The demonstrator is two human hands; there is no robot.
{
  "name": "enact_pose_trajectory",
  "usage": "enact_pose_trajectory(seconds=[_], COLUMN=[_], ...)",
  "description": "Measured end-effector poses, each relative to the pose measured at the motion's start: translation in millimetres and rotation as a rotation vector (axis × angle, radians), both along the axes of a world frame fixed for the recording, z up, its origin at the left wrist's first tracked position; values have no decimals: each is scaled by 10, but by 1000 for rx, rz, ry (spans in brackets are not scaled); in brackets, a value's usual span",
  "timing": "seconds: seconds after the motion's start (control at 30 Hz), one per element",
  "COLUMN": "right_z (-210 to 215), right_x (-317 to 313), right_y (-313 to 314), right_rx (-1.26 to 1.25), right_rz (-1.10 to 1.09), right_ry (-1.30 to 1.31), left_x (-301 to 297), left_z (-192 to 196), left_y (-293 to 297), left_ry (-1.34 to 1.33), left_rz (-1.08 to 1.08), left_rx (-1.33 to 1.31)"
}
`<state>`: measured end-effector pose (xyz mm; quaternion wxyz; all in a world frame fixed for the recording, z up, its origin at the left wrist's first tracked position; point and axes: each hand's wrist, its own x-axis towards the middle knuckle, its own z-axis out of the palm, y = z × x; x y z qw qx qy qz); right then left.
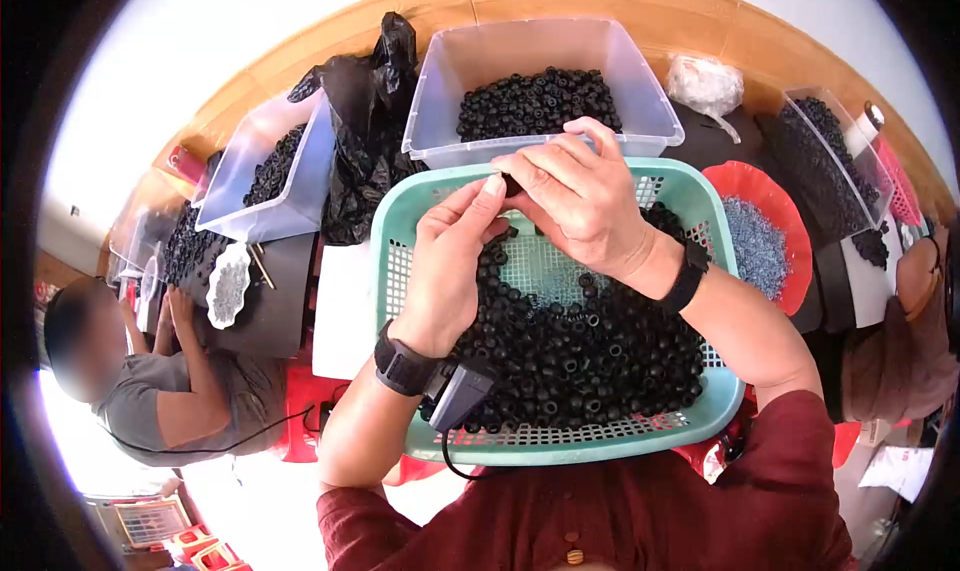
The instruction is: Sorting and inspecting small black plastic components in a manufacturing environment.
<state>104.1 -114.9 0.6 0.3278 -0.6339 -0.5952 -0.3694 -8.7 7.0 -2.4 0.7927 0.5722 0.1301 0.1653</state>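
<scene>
My left hand point(455, 256) and my right hand point(585, 201) meet over the far part of a teal mesh basket point(600, 447). Both are closed, fingertips pinched together around a small black part point(512, 184), mostly hidden by the fingers. Its exact shape does not show. Below the hands, many small black ring-shaped parts point(560, 371) fill the near and right side of the basket. Part of the mesh floor shows through at the middle, with a few small bluish bits on it.
Behind the basket stands a clear bin point(430, 153) of black parts, beside a black plastic bag point(360, 141). A red bowl point(797, 256) of blue-grey bits point(755, 246) sits right. Another person point(190, 391) works at left beside a white dish point(229, 286); another person's arm point(915, 281) shows right.
</scene>
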Motion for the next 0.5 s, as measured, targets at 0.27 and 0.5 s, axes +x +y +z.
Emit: enact_pose_trajectory(seconds=[0.27, 0.5], right_z=[41, 142], right_x=[-23, -3], right_y=[-12, -46], right_rx=[59, 33], right_rz=[148, 276], right_ry=[238, 342], left_x=[0, 12], left_z=[0, 5], left_y=[152, 139], left_ry=[-35, -158], left_rz=[-342, -403], left_rx=[-383, -370])
